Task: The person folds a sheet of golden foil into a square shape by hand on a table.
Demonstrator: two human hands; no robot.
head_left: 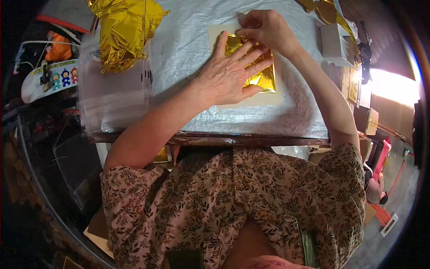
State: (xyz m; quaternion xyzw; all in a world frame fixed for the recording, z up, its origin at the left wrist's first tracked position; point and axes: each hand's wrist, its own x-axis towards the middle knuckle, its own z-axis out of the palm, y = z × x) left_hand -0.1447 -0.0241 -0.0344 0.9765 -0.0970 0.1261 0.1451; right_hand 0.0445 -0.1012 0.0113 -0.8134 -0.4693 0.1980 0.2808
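A shiny gold foil piece (262, 80) lies on a pale cream board (217, 36) on the covered table. My left hand (230, 74) rests flat across the foil, fingers spread, hiding much of its middle. At the foil's upper edge is my right hand (268, 31), thumb and fingers bent together in a pinch. Whatever sits between those fingertips is hidden. Crumpled gold foil (127, 33) forms a large bundle on the table's far left.
Clear plastic sheeting (114, 96) hangs over the table's left side. A white box (335, 45) stands at the right, near more gold foil (326, 11). The table's dark front edge (215, 140) runs before my body. Another person (374, 188) is at far right.
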